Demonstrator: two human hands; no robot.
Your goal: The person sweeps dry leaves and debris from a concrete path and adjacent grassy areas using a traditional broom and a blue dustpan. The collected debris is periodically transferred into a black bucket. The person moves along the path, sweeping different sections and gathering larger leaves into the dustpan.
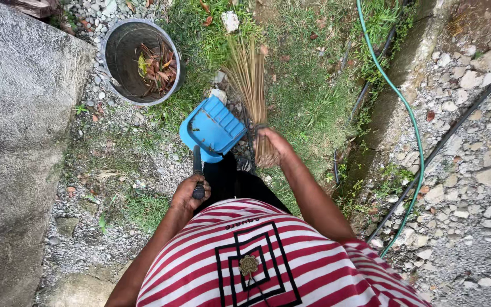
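The left hand (188,193) is clenched around the slim black handle of a blue plastic dustpan (212,128), whose ribbed scoop hangs over gravel and grass just ahead of the person. The right hand (273,143) grips the bound end of a stick broom (248,74), its thin straw-coloured bristles fanning far over the grass. Far left, a round metal bucket (115,54) holds dry brown leaves. A green hose (410,119) curves along the stony right side.

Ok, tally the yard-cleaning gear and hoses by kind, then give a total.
Blue dustpan, its handle in the left hand: 1
Stick broom, gripped by the right hand: 1
Metal bucket holding dry leaves: 1
Green hose: 1
Black hose: 1
Total: 5
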